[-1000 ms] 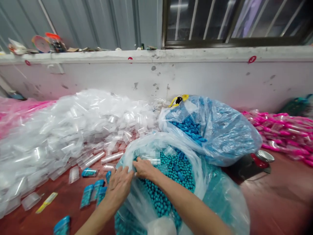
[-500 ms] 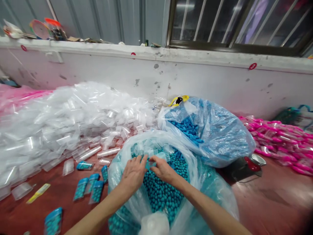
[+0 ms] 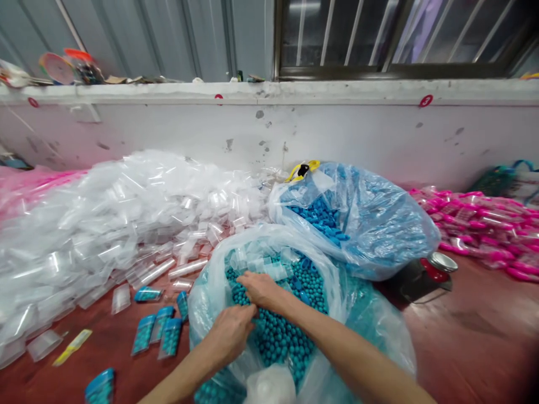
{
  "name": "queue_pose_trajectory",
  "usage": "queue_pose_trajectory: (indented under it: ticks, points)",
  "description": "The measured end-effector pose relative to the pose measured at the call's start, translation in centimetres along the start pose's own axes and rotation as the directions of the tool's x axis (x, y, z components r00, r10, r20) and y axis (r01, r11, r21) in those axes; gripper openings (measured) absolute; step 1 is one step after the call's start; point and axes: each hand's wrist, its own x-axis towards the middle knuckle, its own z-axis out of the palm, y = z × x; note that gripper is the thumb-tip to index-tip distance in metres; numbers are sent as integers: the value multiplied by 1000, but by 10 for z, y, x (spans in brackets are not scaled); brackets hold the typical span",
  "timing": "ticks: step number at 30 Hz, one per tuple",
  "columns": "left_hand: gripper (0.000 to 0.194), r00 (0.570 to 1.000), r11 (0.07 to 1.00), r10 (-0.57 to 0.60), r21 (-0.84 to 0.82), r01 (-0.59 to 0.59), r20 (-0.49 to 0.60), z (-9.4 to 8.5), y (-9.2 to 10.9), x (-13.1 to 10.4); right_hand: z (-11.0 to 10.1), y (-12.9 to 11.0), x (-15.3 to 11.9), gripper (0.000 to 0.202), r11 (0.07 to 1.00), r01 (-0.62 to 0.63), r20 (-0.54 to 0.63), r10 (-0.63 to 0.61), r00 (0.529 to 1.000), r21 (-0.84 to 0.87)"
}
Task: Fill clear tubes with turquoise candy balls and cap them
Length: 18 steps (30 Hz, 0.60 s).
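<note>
Over a large plastic bag [image 3: 210,264] of teal beads [image 3: 278,331], both hands work close together. My left hand [image 3: 233,330] is closed, knuckles up, at the bag's left inner side. Just above and to its right, my right hand [image 3: 261,289] has its fingers curled and pinched, pointing left. Whatever either hand holds is hidden by the fingers. Clear empty containers [image 3: 272,269] lie on the beads at the far side of the bag, with blue caps [image 3: 301,292] to their right.
Bead-filled containers with blue tops [image 3: 170,338] lie left of the bag. Beyond them is a heap of clear empty containers [image 3: 126,213]. Behind stands a bag of blue parts [image 3: 379,224]; at right are a metal-topped device [image 3: 440,264] and pink packets [image 3: 475,224].
My left hand has moved down and closed from a flatter pose. My right hand has shifted left and curled its fingers. The view has tilted slightly.
</note>
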Motion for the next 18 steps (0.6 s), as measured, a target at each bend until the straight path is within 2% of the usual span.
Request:
queue_pose_trajectory:
  ticks: [4, 8, 11, 14, 16, 18]
  points:
    - [17, 998, 999, 27, 40, -30, 64, -2, -2, 2, 23, -11, 35, 24, 1000, 1, 24, 0, 1000, -14]
    - [16, 998, 1000, -2, 20, 1, 55, -3, -3, 2, 22, -4, 37, 15, 997, -75, -28, 76, 997, 35]
    - [22, 999, 997, -36, -73, 33, -36, -3, -3, 7, 7, 13, 19, 12, 984, -141, -61, 149, 987, 108]
    - [27, 982, 988, -141, -87, 131, -128, -2, 0, 17, -14, 32, -5, 20, 954, -212, -61, 230, 971, 213]
    - [37, 946, 976, -215, -35, 213, -243, -2, 3, 25, -25, 40, -22, 22, 923, -257, -29, 277, 960, 287]
    - [51, 897, 972, -176, 73, 224, -406, -2, 8, 34, -32, 42, -37, 19, 894, -285, 16, 298, 955, 346]
